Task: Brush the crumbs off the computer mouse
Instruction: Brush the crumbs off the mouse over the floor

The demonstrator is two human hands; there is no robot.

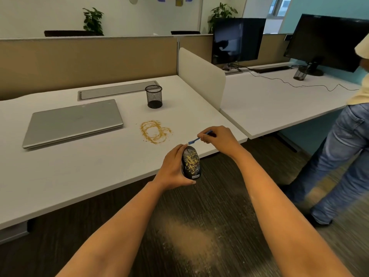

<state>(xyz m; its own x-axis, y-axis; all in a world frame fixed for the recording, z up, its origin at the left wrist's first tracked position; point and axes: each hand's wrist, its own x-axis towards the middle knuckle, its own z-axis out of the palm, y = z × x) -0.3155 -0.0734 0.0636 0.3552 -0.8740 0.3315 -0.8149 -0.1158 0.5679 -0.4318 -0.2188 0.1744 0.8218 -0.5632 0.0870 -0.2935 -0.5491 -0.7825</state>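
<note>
A closed grey laptop [73, 122] lies on the white desk [60, 172] at the left. To its right, farther back, stands a black mesh pen cup [153, 96]. A white divider panel [201, 76] separates this desk from the right one, where 2 dark monitors [237, 41] [327, 41] stand at the far edge. A person in blue jeans [339, 156] stands at the right. 2 potted plants [93, 21] [221, 13] sit far behind the partition.
</note>
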